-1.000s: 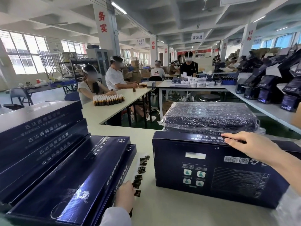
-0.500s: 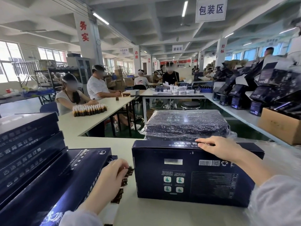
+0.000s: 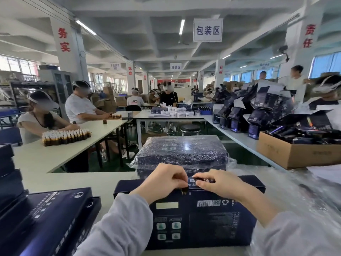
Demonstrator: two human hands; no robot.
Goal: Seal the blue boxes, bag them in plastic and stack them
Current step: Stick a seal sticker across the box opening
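A dark blue box [image 3: 203, 220] stands on its long edge on the table right in front of me, its barcode face toward me. My left hand [image 3: 166, 179] pinches a small dark seal sticker [image 3: 184, 190] at the box's top edge, near the middle. My right hand [image 3: 219, 183] grips the same top edge just to the right, fingers curled over it and thumb on the near side. Directly behind the box lies a stack of blue boxes wrapped in clear plastic [image 3: 182, 150].
Unbagged blue boxes [image 3: 46, 218] lie stacked at my left. Loose clear plastic bags [image 3: 295, 191] cover the table at my right, beside an open cardboard carton [image 3: 295, 154]. Several people work at tables farther back, one with rows of small bottles [image 3: 66, 136].
My left hand has come up from the sticker strip on the table to the box's top edge with a sticker. The right hand has stayed on the box; my view has tilted upward.
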